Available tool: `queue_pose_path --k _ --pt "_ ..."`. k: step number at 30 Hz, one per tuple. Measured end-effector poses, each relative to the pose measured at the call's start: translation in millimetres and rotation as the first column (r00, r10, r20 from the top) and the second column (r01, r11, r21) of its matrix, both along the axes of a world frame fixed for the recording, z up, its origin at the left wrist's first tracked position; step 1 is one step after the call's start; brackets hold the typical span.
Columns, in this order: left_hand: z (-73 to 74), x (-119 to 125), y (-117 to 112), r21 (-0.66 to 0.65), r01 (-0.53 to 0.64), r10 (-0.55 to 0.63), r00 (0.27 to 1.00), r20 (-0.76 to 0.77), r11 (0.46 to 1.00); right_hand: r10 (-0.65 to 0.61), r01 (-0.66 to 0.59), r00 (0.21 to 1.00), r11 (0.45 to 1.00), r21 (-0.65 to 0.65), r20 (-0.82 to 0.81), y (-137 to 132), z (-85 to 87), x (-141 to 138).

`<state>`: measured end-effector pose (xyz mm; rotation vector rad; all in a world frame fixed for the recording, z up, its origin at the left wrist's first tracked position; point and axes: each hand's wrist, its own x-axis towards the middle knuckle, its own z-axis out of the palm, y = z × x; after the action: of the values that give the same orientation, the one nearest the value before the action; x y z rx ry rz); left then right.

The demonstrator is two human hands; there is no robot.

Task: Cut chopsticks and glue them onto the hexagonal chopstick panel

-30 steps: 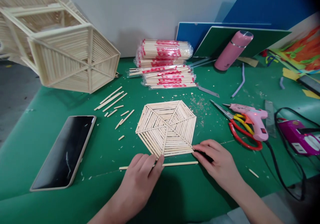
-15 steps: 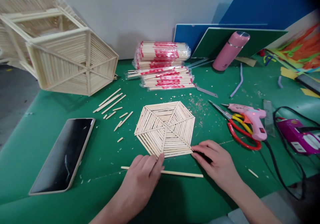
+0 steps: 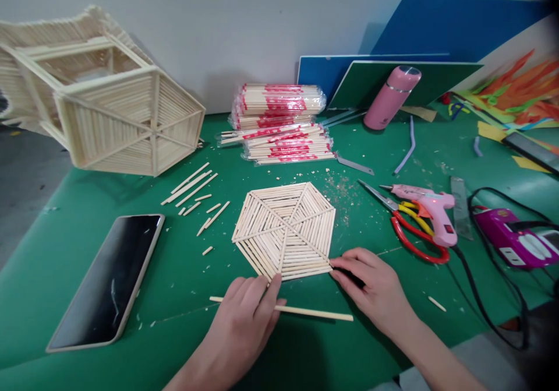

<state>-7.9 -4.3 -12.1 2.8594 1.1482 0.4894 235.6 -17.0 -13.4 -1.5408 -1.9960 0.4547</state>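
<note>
A flat hexagonal panel of chopsticks (image 3: 286, 228), with crossing spokes over rows of sticks, lies on the green table. My right hand (image 3: 371, 280) pinches its lower right corner between thumb and fingers. At the bottom corner, my left hand (image 3: 247, 321) is closed, its fingertips on the panel's edge. A single loose chopstick (image 3: 317, 312) runs under my left hand, just in front of the panel; whether the fingers grip it too is hidden. Short cut stick pieces (image 3: 192, 184) are scattered left of the panel.
A large chopstick structure (image 3: 131, 123) stands back left, near a phone (image 3: 109, 280). Wrapped chopstick bundles (image 3: 283, 123) lie behind the panel. To the right are scissors (image 3: 419, 245), a pink glue gun (image 3: 430, 204) with its cord, a purple power strip (image 3: 515, 236) and a pink bottle (image 3: 393, 97).
The whole view has shifted slightly, with most things now a little lower and further left. Both hands keep the same places at the panel's edge.
</note>
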Motion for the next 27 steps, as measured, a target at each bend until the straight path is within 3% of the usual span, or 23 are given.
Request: queue_pose_path --k 10,13,19,27 --pt "1.3 -3.3 -3.1 -0.062 0.009 -0.007 0.999 0.035 0.998 -0.049 0.044 0.994 0.998 -0.053 -0.094 2.5 6.9 -1.4" --pt "0.2 -2.1 -1.8 -0.066 0.021 -0.02 1.0 0.017 0.998 0.035 -0.037 0.997 0.999 -0.029 -0.071 12.5 12.3 -6.0" --pt "2.4 0.5 -0.1 -0.095 0.023 -0.025 1.0 -0.013 0.995 0.215 -0.213 0.968 0.977 -0.032 0.126 32.7 17.2 -15.1" --pt "4.1 -0.6 -1.4 -0.104 0.03 -0.03 1.0 0.006 0.994 0.253 -0.252 0.95 0.967 -0.032 0.184 35.7 21.2 -13.1"
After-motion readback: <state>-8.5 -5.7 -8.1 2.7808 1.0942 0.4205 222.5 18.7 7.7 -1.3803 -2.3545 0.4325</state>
